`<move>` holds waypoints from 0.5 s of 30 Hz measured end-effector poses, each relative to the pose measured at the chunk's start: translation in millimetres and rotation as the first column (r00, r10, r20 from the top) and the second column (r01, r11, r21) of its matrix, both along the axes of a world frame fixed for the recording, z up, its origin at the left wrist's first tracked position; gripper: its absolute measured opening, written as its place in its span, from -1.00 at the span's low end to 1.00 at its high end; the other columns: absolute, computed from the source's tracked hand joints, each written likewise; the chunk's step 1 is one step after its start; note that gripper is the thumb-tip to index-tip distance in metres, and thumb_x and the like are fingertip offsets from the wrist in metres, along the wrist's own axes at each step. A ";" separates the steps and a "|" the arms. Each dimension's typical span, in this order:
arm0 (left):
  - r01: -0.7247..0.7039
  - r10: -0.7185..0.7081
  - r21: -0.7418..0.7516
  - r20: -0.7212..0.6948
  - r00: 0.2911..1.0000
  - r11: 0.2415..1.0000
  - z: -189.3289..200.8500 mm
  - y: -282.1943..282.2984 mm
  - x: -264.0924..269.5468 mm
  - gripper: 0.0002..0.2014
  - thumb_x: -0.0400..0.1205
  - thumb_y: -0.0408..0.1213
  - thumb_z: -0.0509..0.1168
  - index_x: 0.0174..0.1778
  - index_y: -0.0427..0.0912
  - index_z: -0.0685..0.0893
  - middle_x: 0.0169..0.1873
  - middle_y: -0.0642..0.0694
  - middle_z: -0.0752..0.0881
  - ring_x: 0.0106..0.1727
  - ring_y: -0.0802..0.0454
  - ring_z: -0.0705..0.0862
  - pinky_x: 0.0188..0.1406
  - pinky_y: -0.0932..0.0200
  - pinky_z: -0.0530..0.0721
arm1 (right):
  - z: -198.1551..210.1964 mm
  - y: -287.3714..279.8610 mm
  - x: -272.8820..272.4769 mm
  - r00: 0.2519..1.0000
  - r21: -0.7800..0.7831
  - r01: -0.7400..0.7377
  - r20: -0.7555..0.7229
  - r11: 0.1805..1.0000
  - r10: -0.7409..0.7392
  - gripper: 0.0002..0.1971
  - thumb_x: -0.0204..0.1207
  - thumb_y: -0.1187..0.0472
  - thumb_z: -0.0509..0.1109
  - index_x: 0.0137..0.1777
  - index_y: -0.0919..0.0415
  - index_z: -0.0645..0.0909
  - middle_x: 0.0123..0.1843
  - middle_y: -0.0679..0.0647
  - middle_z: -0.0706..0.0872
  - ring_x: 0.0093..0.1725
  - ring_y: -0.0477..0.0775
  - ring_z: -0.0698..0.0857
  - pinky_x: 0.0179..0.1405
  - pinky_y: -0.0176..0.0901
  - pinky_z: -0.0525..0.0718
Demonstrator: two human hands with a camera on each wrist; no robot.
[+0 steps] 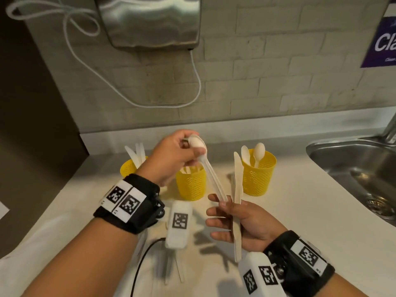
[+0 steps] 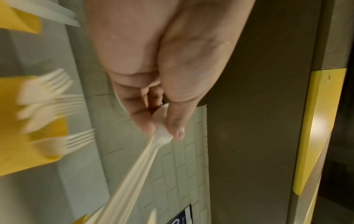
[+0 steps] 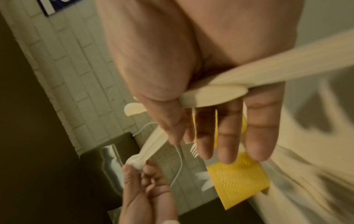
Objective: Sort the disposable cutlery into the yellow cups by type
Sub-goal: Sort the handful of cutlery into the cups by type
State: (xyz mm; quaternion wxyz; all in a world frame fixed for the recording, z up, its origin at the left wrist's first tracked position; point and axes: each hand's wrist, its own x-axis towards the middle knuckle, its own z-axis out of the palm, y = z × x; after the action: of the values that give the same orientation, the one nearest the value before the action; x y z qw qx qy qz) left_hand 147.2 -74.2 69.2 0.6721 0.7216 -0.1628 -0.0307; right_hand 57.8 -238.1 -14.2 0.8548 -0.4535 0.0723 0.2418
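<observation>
- I am pinching the bowl end of a bunch of white plastic spoons [image 1: 211, 170] in my left hand [image 1: 174, 156], fingers curled round it, holding it above the middle yellow cup [image 1: 191, 185].
- My right hand [image 1: 242, 221] is gripping the spoon handles under the thumb, along with a plastic knife [image 1: 237, 189] lying across the palm; the other fingers [image 3: 226, 136] are stretched out nearly straight.
- The step I am judging to be in hand: drawing the spoons out of the mixed bunch, so they can go apart from the knife.
- Relative to the middle yellow cup: the cup to its right [image 1: 258, 176] is already holding spoons, the one to its left [image 1: 128, 168] is holding knives, and the middle one itself is holding forks [image 2: 57, 97].
- Next I will need to loosen my right thumb, carry the spoons rightward and drop them handle-first into the spoon cup.
- More cutlery is lying on the counter [image 1: 300, 211] nearer me than the middle cup.
</observation>
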 end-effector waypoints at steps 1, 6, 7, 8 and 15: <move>-0.077 0.080 -0.065 0.053 0.995 0.995 8.8 -2.3 7.9 -0.71 0.51 -0.52 0.37 -0.06 0.01 0.60 -0.18 -0.10 0.68 -0.21 0.10 0.68 -0.36 0.32 0.68 | -2.1 -3.9 -0.1 0.999 -0.015 0.030 -0.014 0.999 -0.030 -0.75 0.40 0.29 0.39 0.08 0.25 0.68 -0.23 0.21 0.77 -0.33 0.12 0.78 -0.34 -0.04 0.78; -0.182 0.193 -0.062 0.298 0.935 0.981 26.9 -59.1 37.7 -0.70 0.48 -0.37 0.44 -0.01 0.07 0.55 -0.17 0.01 0.66 -0.12 0.05 0.64 -0.02 0.10 0.70 | -16.7 -17.6 -2.3 0.980 -0.050 0.179 -0.075 0.983 -0.182 -0.92 0.44 0.32 0.39 -0.08 0.23 0.61 -0.50 0.07 0.49 -0.69 -0.10 0.32 -0.73 -0.36 0.31; -0.180 0.171 -0.001 0.321 0.932 0.984 25.1 -75.5 39.9 -0.69 0.49 -0.34 0.44 0.04 0.05 0.55 -0.17 0.05 0.66 -0.12 0.08 0.63 0.00 0.15 0.68 | -17.3 -20.3 -3.5 0.977 -0.027 0.194 -0.084 0.981 -0.196 -0.89 0.37 0.29 0.43 -0.14 0.22 0.57 -0.52 0.05 0.42 -0.70 -0.12 0.26 -0.75 -0.38 0.24; -0.174 0.145 0.059 0.330 0.933 0.983 20.5 -90.9 42.9 -0.68 0.49 -0.32 0.44 0.10 0.02 0.56 -0.15 0.06 0.66 -0.10 0.09 0.64 0.00 0.19 0.65 | -17.9 -23.5 -4.9 0.975 -0.007 0.202 -0.095 0.979 -0.202 -0.84 0.30 0.26 0.47 -0.21 0.20 0.52 -0.53 0.04 0.37 -0.71 -0.12 0.24 -0.75 -0.39 0.21; -0.044 -0.097 0.551 0.225 0.969 0.834 -28.9 -137.1 54.0 -0.51 0.53 -0.20 0.40 0.39 -0.10 0.52 0.27 -0.16 0.66 0.29 -0.12 0.61 0.22 0.17 0.54 | -18.0 -47.6 -14.2 0.968 0.133 0.231 -0.134 0.964 -0.213 -0.80 0.29 0.43 0.31 -0.13 0.16 0.49 -0.46 0.09 0.41 -0.70 -0.05 0.30 -0.69 -0.38 0.28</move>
State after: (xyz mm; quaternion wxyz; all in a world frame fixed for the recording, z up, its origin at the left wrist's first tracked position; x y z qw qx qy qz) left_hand 201.2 -211.3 40.3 0.4099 0.8804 -0.2383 0.0032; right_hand 43.6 -285.7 -32.2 0.9019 -0.3628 0.1553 0.1755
